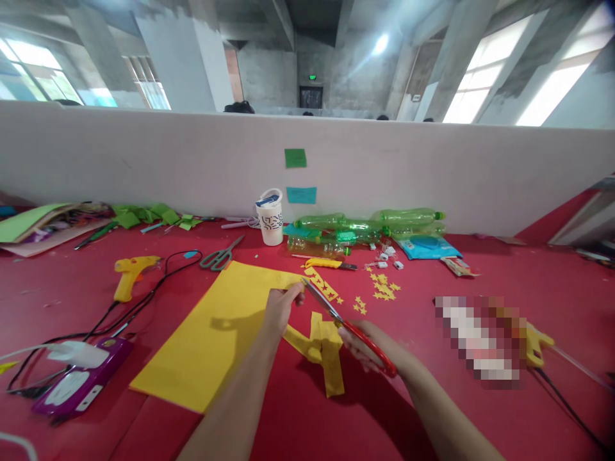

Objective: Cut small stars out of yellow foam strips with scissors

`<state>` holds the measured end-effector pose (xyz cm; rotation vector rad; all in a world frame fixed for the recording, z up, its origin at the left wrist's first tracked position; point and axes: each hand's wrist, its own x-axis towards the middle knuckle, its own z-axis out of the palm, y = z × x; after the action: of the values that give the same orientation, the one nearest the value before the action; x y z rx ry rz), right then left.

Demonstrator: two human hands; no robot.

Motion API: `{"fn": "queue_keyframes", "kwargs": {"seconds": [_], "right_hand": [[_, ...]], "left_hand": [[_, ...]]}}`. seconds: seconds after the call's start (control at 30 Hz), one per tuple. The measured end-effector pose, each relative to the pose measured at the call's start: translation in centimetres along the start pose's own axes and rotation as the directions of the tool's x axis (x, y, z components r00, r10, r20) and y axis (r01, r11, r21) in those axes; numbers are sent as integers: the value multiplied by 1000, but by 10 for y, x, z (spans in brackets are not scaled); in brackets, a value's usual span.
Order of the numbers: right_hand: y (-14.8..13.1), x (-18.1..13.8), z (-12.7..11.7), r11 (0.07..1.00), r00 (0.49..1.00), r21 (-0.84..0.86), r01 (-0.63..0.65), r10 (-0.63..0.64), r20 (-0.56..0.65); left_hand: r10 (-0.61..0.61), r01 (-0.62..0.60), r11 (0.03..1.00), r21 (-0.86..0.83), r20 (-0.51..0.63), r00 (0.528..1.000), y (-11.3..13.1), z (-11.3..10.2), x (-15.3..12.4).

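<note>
My right hand (362,346) grips a pair of red-handled scissors (358,339), its blades pointing up and left. Close to the blade tips, the thumb and fingers of my left hand (282,308) are pinched together; whatever they hold is too small to make out. Behind that hand, a large yellow sheet (206,333) lies flat, its upper right corner near the fingertips. Yellow strips (332,365) lie in a loose heap between my forearms. A strip with star-shaped holes (321,283) rests just past the scissors, and several small yellow stars (383,286) are scattered to its right.
Farther back are a yellow utility knife (329,264), green plastic bottles (369,227), a white cup (271,221) and grey-green scissors (221,256). On the left, a yellow glue gun (132,275) and cables run to a purple power strip (86,378). Another glue gun (535,346) lies right. A white partition (192,160) stands behind.
</note>
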<state>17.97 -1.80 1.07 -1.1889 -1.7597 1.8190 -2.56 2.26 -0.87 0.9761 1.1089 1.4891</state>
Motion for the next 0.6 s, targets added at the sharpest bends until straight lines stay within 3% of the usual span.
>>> {"fn": "queue_keyframes", "kwargs": {"seconds": [0.6], "right_hand": [[2,-1,1,1000,999,-19,3,-4,-40]], "left_hand": [[-5,5,999,-40,-8,1000,0,1,-1]]}}
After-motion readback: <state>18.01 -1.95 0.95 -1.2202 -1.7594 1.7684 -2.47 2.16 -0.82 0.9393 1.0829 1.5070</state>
